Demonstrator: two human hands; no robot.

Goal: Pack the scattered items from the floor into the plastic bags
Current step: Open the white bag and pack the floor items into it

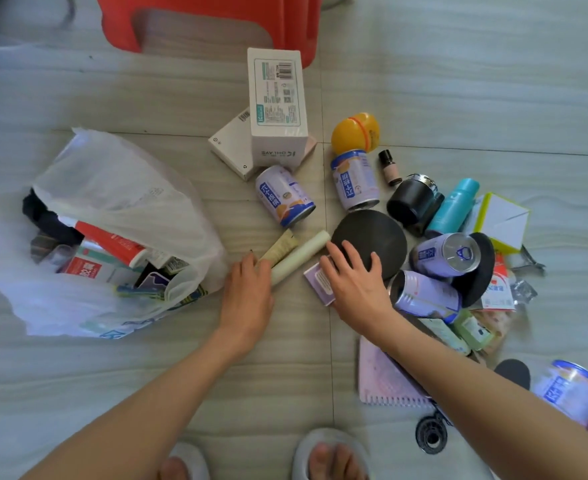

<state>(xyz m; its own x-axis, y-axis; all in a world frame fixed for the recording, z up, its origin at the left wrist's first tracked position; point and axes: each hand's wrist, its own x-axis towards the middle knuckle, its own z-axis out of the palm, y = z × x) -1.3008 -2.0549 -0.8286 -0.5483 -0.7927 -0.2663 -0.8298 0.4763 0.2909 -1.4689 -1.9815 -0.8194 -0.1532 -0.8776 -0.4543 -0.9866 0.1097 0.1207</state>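
Observation:
A white plastic bag (119,188) lies open on the floor at the left, holding tubes, cartons and several small items. My left hand (247,299) rests beside the bag's mouth, its fingers touching the ends of a beige tube (282,247) and a cream tube (303,254). My right hand (351,282) lies spread over a small purple box (315,280) and the edge of a black disc (379,237). Whether either hand grips anything is unclear. Purple cans (283,195) lie scattered around.
A red plastic stool (216,19) stands at the top. White boxes (275,105) stand below it. On the right lie a yellow egg-shaped case (354,131), a black jar (412,202), a teal bottle (455,206), a spiral notebook (386,379) and packets. My slippered feet (330,455) are at the bottom.

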